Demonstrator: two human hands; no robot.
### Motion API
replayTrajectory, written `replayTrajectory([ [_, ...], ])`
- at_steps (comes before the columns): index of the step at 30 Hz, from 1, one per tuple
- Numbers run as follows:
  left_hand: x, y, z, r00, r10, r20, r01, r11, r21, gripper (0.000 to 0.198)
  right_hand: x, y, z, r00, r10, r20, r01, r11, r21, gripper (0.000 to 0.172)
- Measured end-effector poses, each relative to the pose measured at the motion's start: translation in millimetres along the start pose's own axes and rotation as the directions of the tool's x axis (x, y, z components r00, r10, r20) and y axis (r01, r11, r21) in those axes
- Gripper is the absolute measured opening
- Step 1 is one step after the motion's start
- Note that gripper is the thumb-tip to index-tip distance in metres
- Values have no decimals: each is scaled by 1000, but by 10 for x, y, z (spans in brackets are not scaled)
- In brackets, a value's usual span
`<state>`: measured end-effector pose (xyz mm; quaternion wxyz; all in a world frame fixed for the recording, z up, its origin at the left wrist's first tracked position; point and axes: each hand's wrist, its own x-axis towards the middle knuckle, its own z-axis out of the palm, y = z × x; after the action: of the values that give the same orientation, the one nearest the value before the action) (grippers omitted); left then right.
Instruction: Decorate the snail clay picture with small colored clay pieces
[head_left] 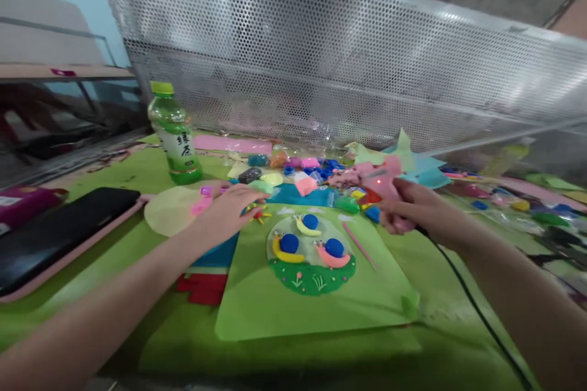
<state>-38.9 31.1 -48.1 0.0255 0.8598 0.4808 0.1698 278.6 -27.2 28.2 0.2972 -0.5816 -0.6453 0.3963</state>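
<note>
My right hand (pixel 406 208) is wrapped round the handle of a pink glue gun (pixel 378 178), which has a small red light and a black cord. The nozzle points left over the clutter. My left hand (pixel 229 208) is open, thumb and forefinger apart, beside a small red-and-yellow sun-like clay piece (pixel 259 215); touching cannot be made out. Between the hands, a green sheet (pixel 270 311) carries a round picture with a green clay base (pixel 316 280) and three clay snails with blue shells, including a yellow snail (pixel 288 247) and a pink snail (pixel 334 252). A thin pink stick (pixel 359 245) lies beside the picture.
A green tea bottle (pixel 177 134) stands at back left, near a black phone-like slab (pixel 68 232) and a pale round disc (pixel 167 211). Clay lumps and blue bits (pixel 328 168) lie behind the sheet. A perforated metal panel (pixel 293 55) closes off the back.
</note>
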Motion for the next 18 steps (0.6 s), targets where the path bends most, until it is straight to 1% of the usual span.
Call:
replayTrajectory([
  [3, 18, 36, 31, 1000, -4, 24, 4, 1000, -29, 39, 218, -100, 270, 994, 25, 104, -20, 999, -44, 23],
  [7, 65, 72, 84, 999, -18, 31, 19, 999, -45, 54, 381, -95, 467, 987, 51, 153, -34, 994, -108, 22],
  [12, 113, 77, 134, 999, -30, 25, 31, 998, -55, 62, 360, -83, 591, 978, 81, 192, -79, 997, -17, 21],
  [15, 128, 75, 160, 999, -24, 48, 27, 998, -59, 66, 331, -85, 632, 976, 86, 198, -81, 996, -30, 23],
  [18, 140, 78, 187, 998, -13, 55, 13, 1000, 0, 65, 329, -68, 670, 982, 88, 169, -76, 994, -74, 24],
])
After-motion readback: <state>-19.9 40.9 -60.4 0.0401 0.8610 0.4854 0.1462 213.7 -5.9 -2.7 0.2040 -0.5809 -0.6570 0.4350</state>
